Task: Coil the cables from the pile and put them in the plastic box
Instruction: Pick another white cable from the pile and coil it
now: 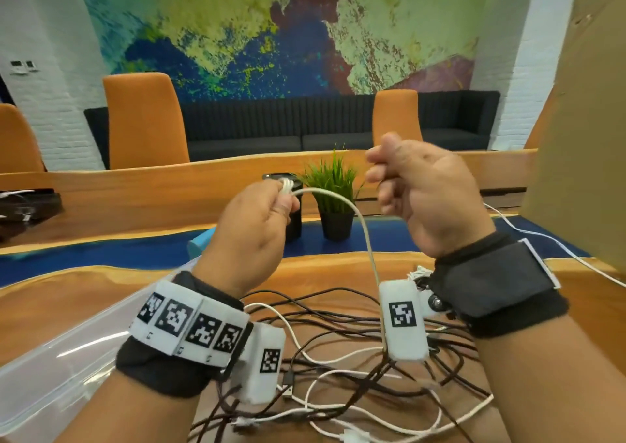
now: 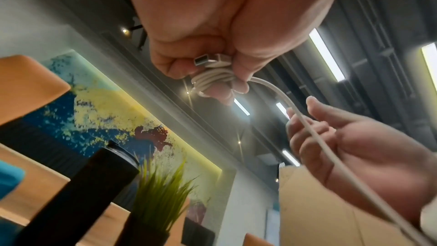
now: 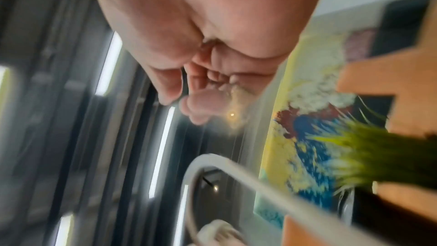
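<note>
My left hand (image 1: 283, 200) is raised over the table and grips a small white coil (image 1: 287, 185) between fingers and thumb. In the left wrist view the coil (image 2: 212, 78) is wound round my fingers, with a metal USB plug (image 2: 205, 60) on top. The white cable (image 1: 342, 200) arcs from the coil to the right and drops to the cable pile (image 1: 355, 375). My right hand (image 1: 382, 178) is raised beside it with fingers curled on nothing; the cable (image 2: 314, 137) passes in front of its palm (image 2: 350, 149). The clear plastic box (image 1: 67, 358) stands at lower left.
Tangled brown and white cables cover the wooden table near me. A potted green plant (image 1: 333, 192) and a black cylinder (image 1: 294, 227) stand just beyond my hands. A tall cardboard sheet (image 1: 582, 137) stands at the right. Another white cable (image 1: 548, 244) runs along the right side.
</note>
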A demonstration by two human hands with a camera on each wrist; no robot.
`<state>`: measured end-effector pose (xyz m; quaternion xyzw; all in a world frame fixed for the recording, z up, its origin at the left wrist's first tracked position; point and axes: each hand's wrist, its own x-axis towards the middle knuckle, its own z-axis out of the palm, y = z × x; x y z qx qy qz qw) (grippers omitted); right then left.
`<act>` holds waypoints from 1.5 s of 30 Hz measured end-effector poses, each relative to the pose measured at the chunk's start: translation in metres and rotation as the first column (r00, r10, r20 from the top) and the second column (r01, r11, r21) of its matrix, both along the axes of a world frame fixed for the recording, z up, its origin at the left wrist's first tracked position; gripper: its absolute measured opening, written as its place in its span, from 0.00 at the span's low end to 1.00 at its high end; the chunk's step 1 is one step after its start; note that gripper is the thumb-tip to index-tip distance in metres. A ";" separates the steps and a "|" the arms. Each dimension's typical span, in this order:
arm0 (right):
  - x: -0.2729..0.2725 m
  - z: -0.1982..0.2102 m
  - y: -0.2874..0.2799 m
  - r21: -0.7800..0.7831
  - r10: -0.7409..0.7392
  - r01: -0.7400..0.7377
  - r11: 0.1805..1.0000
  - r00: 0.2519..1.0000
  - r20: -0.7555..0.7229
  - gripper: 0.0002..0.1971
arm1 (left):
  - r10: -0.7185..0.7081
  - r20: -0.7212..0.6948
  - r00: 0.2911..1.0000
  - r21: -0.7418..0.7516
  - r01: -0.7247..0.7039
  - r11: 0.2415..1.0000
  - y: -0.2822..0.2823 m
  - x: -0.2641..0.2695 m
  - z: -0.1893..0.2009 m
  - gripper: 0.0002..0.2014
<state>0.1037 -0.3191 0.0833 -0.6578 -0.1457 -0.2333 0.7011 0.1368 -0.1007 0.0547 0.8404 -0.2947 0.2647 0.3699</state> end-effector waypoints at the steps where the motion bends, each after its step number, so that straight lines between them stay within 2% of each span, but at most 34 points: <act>1: 0.004 0.002 -0.004 0.194 0.019 -0.016 0.981 1.000 -0.014 0.16 | 0.009 -0.008 1.000 0.031 -0.008 0.999 -0.002 0.000 -0.003 0.15; 2: 0.009 0.003 -0.009 0.314 -0.020 0.028 0.949 0.999 -0.029 0.17 | 0.009 -0.007 1.000 0.068 -0.009 0.998 -0.003 -0.001 -0.004 0.13; 5: 0.023 0.004 -0.017 0.408 -0.206 0.224 0.885 0.975 -0.088 0.17 | -0.043 -0.019 0.999 0.263 0.047 0.964 -0.010 -0.009 -0.003 0.12; 7: 0.025 0.007 -0.018 0.420 -0.169 0.215 0.882 0.975 -0.145 0.18 | -0.055 -0.054 0.997 0.391 0.072 0.918 -0.017 -0.012 -0.001 0.10; 8: 0.024 0.009 -0.017 0.374 -0.108 0.167 0.912 0.979 -0.173 0.19 | -0.043 -0.054 0.998 0.410 0.061 0.910 -0.019 -0.011 0.002 0.09; 9: 0.023 0.011 -0.016 0.263 -0.051 0.106 0.959 0.977 -0.207 0.19 | -0.016 -0.037 0.999 0.408 0.030 0.913 -0.020 -0.008 0.005 0.09; 10: 0.022 0.011 -0.014 0.080 -0.024 0.045 0.996 0.969 -0.246 0.19 | 0.022 -0.011 1.000 0.395 -0.016 0.919 -0.019 -0.004 0.010 0.10; 11: 0.020 0.010 -0.011 -0.150 -0.034 -0.009 0.989 0.961 -0.275 0.20 | 0.061 0.012 0.998 0.379 -0.061 0.923 -0.017 0.001 0.014 0.10; 12: 0.016 0.011 -0.008 -0.378 -0.052 -0.066 0.924 0.954 -0.296 0.19 | 0.090 0.035 0.995 0.363 -0.096 0.927 -0.014 0.007 0.019 0.10; 13: 0.012 0.011 -0.004 -0.548 -0.054 -0.145 0.824 0.942 -0.332 0.17 | 0.113 0.055 0.992 0.351 -0.125 0.928 -0.012 0.012 0.023 0.10; 14: 0.009 0.010 -0.001 -0.643 -0.036 -0.242 0.727 0.921 -0.388 0.16 | 0.141 0.068 0.988 0.337 -0.155 0.928 -0.010 0.016 0.026 0.10; 15: 0.006 0.009 0.000 -0.669 -0.006 -0.328 0.667 0.895 -0.445 0.15 | 0.181 0.069 0.981 0.326 -0.194 0.925 -0.008 0.019 0.029 0.09; 17: 0.002 0.009 0.001 -0.653 0.028 -0.390 0.649 0.871 -0.491 0.12 | 0.274 0.042 0.961 0.310 -0.273 0.911 -0.004 0.022 0.034 0.08; 21: 0.000 0.011 0.003 -0.576 0.030 -0.334 0.746 0.881 -0.472 0.07 | 0.387 0.005 0.922 0.284 -0.372 0.884 0.004 0.017 0.043 0.09; 24: -0.001 0.011 0.006 -0.522 0.033 -0.280 0.805 0.901 -0.433 0.04 | 0.321 0.017 0.947 0.314 -0.310 0.898 0.006 0.009 0.043 0.12; 29: 0.004 0.004 0.006 -0.409 -0.125 0.005 0.912 0.956 -0.266 0.08 | 0.183 0.024 0.983 0.310 -0.182 0.933 0.005 -0.011 0.033 0.13; 31: 0.009 0.000 0.008 -0.421 -0.186 0.083 0.903 0.960 -0.210 0.08 | 0.165 0.031 0.986 0.316 -0.166 0.934 0.004 -0.014 0.032 0.13; 34: 0.014 0.001 0.014 -0.439 -0.215 0.119 0.891 0.961 -0.175 0.09 | 0.166 0.004 0.986 0.315 -0.159 0.936 0.003 -0.014 0.034 0.12; 40: 0.033 0.017 0.022 -0.325 -0.269 0.208 0.922 0.951 -0.155 0.11 | 0.165 -0.024 0.986 0.371 -0.145 0.917 -0.006 -0.018 0.028 0.12; 45: 0.044 0.022 0.022 -0.409 -0.307 0.246 0.878 0.948 -0.088 0.08 | 0.171 -0.033 0.985 0.375 -0.146 0.915 -0.015 -0.017 0.028 0.10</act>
